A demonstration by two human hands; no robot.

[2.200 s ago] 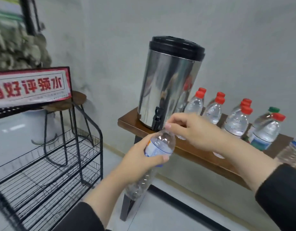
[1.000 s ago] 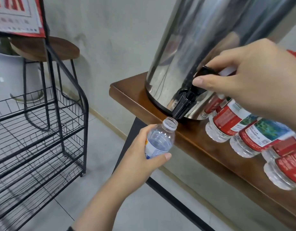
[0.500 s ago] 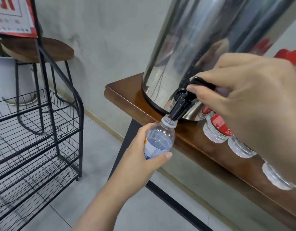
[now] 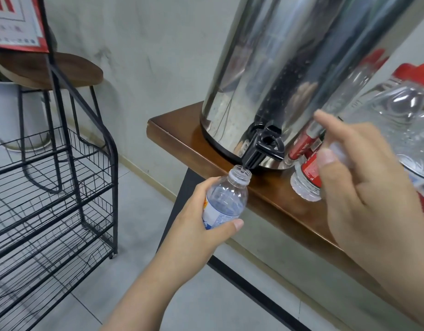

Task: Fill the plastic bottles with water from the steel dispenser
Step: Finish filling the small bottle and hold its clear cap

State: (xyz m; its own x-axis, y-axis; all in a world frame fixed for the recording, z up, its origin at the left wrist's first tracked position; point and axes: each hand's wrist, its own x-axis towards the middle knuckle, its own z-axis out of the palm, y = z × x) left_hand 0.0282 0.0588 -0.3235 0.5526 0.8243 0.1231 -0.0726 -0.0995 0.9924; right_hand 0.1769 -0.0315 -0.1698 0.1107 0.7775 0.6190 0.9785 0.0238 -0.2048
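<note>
My left hand grips a small clear plastic bottle with a blue and white label, its open mouth right under the black tap of the steel dispenser. A thin stream of water runs from the spout into the neck. The tap lever is tipped forward with no hand on it. My right hand hovers to the right of the tap, blurred, with a small pale cap pinched between thumb and fingers.
The dispenser stands at the left end of a brown wooden bench. Red-labelled bottles stand behind my right hand, a big clear one at far right. A black wire rack and a stool stand at left.
My right hand has let go of the tap lever and drawn back to the right. Water now runs into the bottle, which my left hand keeps under the spout.
</note>
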